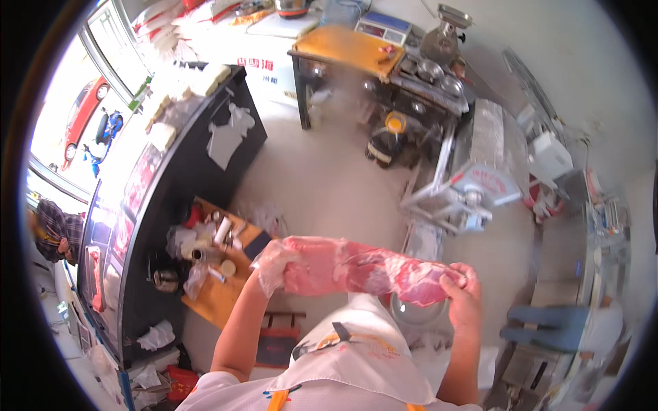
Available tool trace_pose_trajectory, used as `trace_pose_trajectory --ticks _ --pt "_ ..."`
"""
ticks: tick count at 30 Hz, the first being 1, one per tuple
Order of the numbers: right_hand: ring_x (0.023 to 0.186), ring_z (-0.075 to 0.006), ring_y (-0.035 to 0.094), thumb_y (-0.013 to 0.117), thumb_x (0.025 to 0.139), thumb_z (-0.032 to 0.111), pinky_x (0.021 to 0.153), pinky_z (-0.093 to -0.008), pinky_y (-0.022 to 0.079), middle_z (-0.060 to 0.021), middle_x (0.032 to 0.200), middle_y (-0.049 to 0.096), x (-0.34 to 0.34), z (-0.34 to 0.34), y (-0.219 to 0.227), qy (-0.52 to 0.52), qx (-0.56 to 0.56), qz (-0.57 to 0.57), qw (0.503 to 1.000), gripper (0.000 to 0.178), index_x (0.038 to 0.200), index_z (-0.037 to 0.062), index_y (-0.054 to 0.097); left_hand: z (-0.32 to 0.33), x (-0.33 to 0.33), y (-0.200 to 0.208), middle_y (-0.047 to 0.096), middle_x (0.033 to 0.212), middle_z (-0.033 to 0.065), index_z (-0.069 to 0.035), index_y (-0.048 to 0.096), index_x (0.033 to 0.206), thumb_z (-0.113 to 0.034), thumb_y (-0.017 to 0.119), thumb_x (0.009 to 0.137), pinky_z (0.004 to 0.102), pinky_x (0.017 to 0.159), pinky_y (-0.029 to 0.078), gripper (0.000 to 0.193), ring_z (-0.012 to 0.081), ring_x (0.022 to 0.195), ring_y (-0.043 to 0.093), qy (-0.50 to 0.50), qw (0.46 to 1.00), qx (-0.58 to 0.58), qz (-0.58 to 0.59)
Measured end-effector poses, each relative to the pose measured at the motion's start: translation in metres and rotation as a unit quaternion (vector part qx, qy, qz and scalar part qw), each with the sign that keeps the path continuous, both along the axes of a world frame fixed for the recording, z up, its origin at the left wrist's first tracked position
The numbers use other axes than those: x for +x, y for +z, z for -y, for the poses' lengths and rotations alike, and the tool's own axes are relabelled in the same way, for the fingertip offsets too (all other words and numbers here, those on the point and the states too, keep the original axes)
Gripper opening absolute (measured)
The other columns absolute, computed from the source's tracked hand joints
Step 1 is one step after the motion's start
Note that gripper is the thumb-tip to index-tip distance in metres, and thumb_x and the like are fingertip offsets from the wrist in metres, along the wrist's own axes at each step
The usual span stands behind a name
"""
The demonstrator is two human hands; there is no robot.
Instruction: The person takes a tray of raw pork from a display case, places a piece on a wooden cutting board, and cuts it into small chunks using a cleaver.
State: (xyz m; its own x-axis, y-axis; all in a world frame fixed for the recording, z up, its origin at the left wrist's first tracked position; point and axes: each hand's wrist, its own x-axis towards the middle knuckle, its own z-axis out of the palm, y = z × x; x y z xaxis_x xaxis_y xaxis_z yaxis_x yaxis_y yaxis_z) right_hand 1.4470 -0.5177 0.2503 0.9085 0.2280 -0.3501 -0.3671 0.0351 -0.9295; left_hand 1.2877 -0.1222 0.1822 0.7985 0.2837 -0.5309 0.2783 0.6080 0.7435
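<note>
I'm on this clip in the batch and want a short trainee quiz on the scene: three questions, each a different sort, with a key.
1. True or false: only one hand is on the piece of meat.
2. Choose one. The car at the upper left of the picture is: a) blue, b) red, c) white.
3. Which hand grips the end of the piece of meat nearer the black counter?

Key:
1. False: the left hand and the right hand hold it, one at each end.
2. b
3. The left hand.
</note>
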Motion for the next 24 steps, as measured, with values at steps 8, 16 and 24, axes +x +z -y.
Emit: trace_pose_trajectory --ticks 8,16,24 --pt "0.096 -0.0126 0.069 0.076 0.093 -0.001 0.087 -0.0274 0.057 -0.0067 0.109 0.070 0.278 -0.193 -0.016 0.122 0.050 0.014 0.991 0.036 0.123 0.0015 0.056 -0.139 0.196 0.036 0.078 0.107 0.0181 0.012 0.074 0.113 0.012 0.061 0.073 0.0363 0.086 0.063 0.042 0.0258 0.093 0.076 0.106 0.994 -0.008 0.006" --pt "0.090 -0.0097 0.066 0.077 0.093 0.002 0.082 -0.0250 0.054 -0.0043 0.106 0.069 0.491 -0.366 -0.002 0.115 0.092 0.049 0.988 0.035 0.121 0.0021 0.057 -0.330 0.422 0.063 0.074 0.084 0.0114 0.006 0.075 0.090 0.002 0.069 0.074 0.0325 0.070 0.058 0.017 0.0213 0.073 0.071 0.101 0.988 0.118 -0.009" --pt "0.092 -0.0125 0.067 0.073 0.096 0.001 0.081 -0.0276 0.058 -0.0067 0.112 0.066 0.651 -0.513 -0.028 0.050 0.123 -0.036 0.990 0.031 0.122 0.0017 0.055 -0.571 0.709 0.061 0.074 0.078 0.0115 0.001 0.073 0.073 -0.002 0.072 0.072 0.0341 0.068 0.058 0.003 0.0217 0.072 0.071 -0.088 0.954 0.287 0.010"
